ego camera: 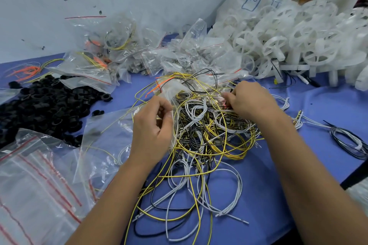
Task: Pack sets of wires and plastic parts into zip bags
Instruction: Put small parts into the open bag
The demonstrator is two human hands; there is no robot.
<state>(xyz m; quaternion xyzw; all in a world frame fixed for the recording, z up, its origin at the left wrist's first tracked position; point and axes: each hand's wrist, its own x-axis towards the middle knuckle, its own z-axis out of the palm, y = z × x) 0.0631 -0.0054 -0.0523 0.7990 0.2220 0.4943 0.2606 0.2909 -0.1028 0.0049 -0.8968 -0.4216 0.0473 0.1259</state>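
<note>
A tangled heap of yellow, white and black wires (pixel 207 131) covers the middle of the blue table (pixel 310 145). My left hand (pixel 153 125) is curled at the heap's left edge and pinches wires together with the rim of a clear zip bag (pixel 171 87). My right hand (pixel 251 99) reaches into the top of the heap, fingers curled around a few wires. Another clear bag (pixel 105 137) lies flat under my left wrist.
Black plastic rings (pixel 45 107) are piled at the left. Filled zip bags (pixel 111 51) lie at the back, white plastic wheels (pixel 298 40) spill from a sack at the right, and empty red-striped zip bags (pixel 33 181) are stacked near left. A black-white wire bundle (pixel 350 141) lies far right.
</note>
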